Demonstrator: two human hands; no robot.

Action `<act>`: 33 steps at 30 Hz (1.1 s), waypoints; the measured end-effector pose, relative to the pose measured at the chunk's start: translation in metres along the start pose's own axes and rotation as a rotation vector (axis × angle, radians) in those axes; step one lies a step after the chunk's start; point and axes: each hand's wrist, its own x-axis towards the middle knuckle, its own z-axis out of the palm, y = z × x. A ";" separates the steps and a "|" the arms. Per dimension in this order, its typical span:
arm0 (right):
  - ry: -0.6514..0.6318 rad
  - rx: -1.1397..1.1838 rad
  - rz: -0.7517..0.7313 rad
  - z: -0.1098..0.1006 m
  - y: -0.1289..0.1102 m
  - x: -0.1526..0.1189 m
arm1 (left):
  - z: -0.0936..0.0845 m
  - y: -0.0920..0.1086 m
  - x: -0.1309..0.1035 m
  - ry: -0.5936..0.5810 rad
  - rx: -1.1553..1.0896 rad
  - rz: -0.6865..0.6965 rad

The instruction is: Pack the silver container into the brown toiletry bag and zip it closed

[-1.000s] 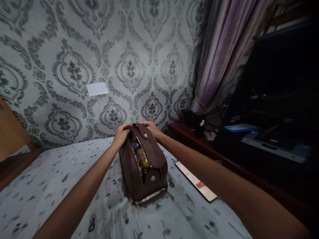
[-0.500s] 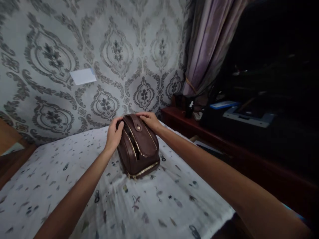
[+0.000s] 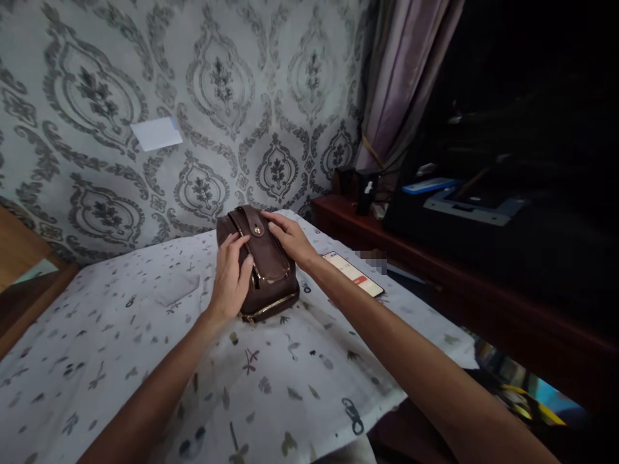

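left hand (image 3: 231, 274), fingers loosely spread and half-curled, against the brown bag's (image 3: 269, 254) zippered side

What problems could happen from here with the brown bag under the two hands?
The long zipper beside the left hand looks partly open, so small contents might slip out if the brown bag tips. The fingers lie close to the zipper teeth, so skin could perhaps get pinched. The phone lies near the right forearm, which might push it if the arm sweeps sideways.
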 end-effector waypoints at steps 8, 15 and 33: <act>0.200 0.059 0.022 0.004 -0.010 -0.060 | -0.017 0.012 -0.012 -0.152 0.208 0.223; 0.396 -0.083 -0.062 0.007 -0.012 -0.109 | -0.003 0.010 -0.008 0.063 0.053 0.163; 0.082 -0.232 -0.052 0.011 0.007 -0.101 | -0.009 0.007 0.005 0.098 -0.293 -0.143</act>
